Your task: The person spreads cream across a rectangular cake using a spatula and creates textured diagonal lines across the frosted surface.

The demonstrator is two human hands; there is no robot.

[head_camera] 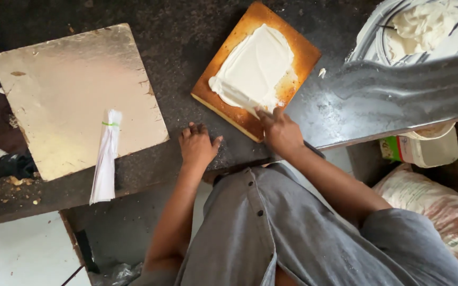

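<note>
Fingers (267,114) of right hand (282,132) clamped on spatula over white-creamed square cake (255,69); left hand (198,144) spread flat beside.

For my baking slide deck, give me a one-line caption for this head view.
Right hand spreads white cream over a square brown cake; left hand rests on the dark counter.

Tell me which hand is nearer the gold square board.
Left. The left hand rests on the dark counter just right of the gold board; the right hand is farther right, at the cake.

A square golden-brown cake slab (256,70), partly spread with white cream (253,69), lies angled on the dark counter.
</note>
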